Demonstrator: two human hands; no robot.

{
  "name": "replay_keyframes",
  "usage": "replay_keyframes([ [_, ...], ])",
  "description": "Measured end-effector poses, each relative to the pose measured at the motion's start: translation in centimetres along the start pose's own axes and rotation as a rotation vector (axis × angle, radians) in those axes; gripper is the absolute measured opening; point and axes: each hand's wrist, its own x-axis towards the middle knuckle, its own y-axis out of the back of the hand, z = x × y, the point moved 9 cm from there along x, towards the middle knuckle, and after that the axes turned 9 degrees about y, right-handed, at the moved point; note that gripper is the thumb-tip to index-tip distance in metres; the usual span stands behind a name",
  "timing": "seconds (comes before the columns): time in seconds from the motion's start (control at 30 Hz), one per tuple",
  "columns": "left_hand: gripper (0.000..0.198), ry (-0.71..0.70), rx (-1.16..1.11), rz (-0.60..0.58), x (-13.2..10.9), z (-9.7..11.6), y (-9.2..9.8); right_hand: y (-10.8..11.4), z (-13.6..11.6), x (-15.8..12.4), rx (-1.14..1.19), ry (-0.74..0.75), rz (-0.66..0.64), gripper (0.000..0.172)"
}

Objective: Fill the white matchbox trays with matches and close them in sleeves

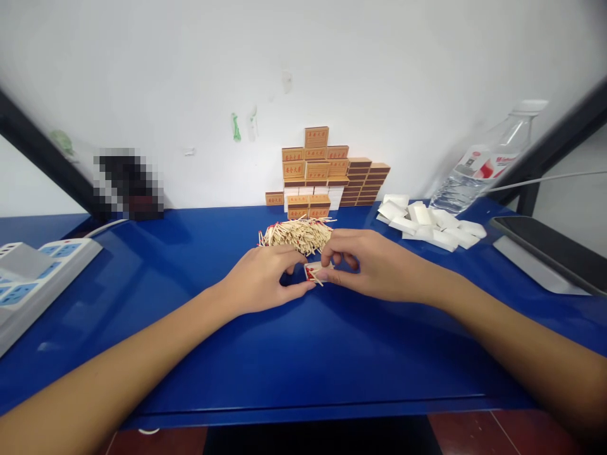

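Observation:
My left hand [263, 278] and my right hand [370, 265] meet at the middle of the blue table [294, 354]. Between their fingertips sits a small white matchbox tray [315, 273] with red-tipped matches in it. Both hands pinch this tray, the left from its left side, the right from above and the right. Just behind the hands lies a loose pile of matches [296, 234]. Further back, against the wall, stands a stack of brown matchboxes [327, 174].
A heap of empty white trays [429, 224] lies at the right rear, next to a clear water bottle [484, 167]. A dark phone [550, 249] lies at the right edge. A white power strip [33, 272] sits at the left edge.

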Motion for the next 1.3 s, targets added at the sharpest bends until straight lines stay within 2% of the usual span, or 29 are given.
replay_keyframes([
  [0.23, 0.029, -0.006, 0.012, 0.006, 0.0, -0.1, 0.1, -1.1, -0.4, -0.1, 0.029, 0.016, -0.091, 0.012],
  [0.47, 0.029, 0.011, 0.011, -0.01, 0.0, -0.1, 0.0, 0.1, 0.6, -0.1, -0.038, 0.037, -0.045, 0.011],
  [0.87, 0.03, 0.024, 0.004, -0.03, 0.0, -0.1, -0.2, -0.8, 1.1, -0.1, -0.051, 0.022, -0.098, 0.01],
  [1.07, 0.032, 0.025, 0.009, -0.027, 0.1, -0.2, -0.1, -1.0, 1.6, 0.2, -0.037, -0.029, -0.074, 0.013],
  [1.3, 0.029, 0.032, 0.011, -0.029, 0.1, -0.2, -0.1, 0.2, 1.9, -0.1, -0.071, -0.031, -0.052, 0.014],
])
